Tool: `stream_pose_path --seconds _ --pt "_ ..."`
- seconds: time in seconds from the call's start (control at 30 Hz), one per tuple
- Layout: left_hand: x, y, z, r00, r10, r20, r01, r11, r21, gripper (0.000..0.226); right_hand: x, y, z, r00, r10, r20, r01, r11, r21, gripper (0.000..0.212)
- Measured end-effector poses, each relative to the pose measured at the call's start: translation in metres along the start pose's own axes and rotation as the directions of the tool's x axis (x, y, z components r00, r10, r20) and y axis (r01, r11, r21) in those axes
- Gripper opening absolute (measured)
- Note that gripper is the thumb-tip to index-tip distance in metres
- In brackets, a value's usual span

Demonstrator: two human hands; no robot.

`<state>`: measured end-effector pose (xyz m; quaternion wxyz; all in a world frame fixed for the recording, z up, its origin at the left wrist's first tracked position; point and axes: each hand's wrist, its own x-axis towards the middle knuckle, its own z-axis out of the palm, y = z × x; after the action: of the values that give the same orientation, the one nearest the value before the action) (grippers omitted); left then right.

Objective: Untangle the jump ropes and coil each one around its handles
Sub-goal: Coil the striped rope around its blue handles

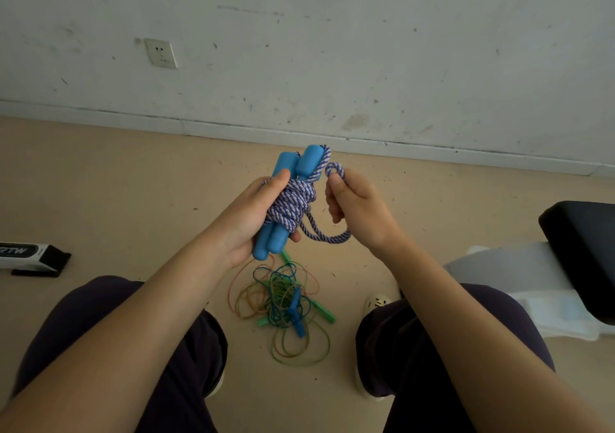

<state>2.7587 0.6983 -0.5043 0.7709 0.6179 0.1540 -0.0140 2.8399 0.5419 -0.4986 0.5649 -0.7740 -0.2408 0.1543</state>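
Your left hand (256,213) grips two blue foam handles (286,199), long axis near-to-far, w/ blue-white braided rope (293,204) coiled around; right hand (356,206), just right, pinches the last loop.

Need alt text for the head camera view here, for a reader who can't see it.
A seated person's left hand grips two blue handles wound with a blue-and-white braided rope, while the right hand pinches its last loose loop. On the floor between the knees lies a tangled pile of thin jump ropes, with green and blue handles.
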Motion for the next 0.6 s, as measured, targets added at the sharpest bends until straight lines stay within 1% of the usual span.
stream_pose_path --seconds 0.13,0.2,0.27,0.33,0.37,0.5,0.6 --pt "0.001 -0.001 -0.002 1.000 0.023 0.001 -0.023 0.999 0.030 0.051 -0.002 -0.006 -0.001 0.986 0.085 0.140 -0.104 0.985 0.134 0.030" --pt "0.001 -0.002 -0.003 0.999 0.033 0.004 -0.033 0.999 0.039 0.058 -0.004 -0.010 -0.001 0.987 0.087 0.139 -0.107 0.984 0.145 0.032" --pt "-0.001 -0.003 -0.003 0.998 0.065 0.005 -0.065 0.996 0.068 0.057 -0.004 -0.008 -0.001 0.991 0.072 0.109 -0.080 0.995 0.068 0.039" --pt "-0.002 -0.003 -0.002 0.995 0.101 0.007 -0.101 0.987 0.125 0.051 -0.004 -0.005 0.001 0.994 0.068 0.088 -0.065 0.997 -0.032 0.053" --pt "-0.001 -0.003 -0.002 0.993 0.114 0.010 -0.114 0.982 0.153 0.048 -0.004 -0.002 0.001 0.994 0.076 0.079 -0.070 0.995 -0.069 0.057" --pt "0.001 -0.005 -0.006 0.989 0.146 0.004 -0.143 0.965 0.220 0.039 -0.004 0.003 0.003 0.994 0.084 0.068 -0.077 0.992 -0.100 0.048" --pt "0.000 -0.005 -0.005 0.988 0.156 -0.024 -0.144 0.953 0.266 0.045 -0.006 0.001 0.004 0.998 0.038 0.049 -0.026 0.974 -0.225 0.048"
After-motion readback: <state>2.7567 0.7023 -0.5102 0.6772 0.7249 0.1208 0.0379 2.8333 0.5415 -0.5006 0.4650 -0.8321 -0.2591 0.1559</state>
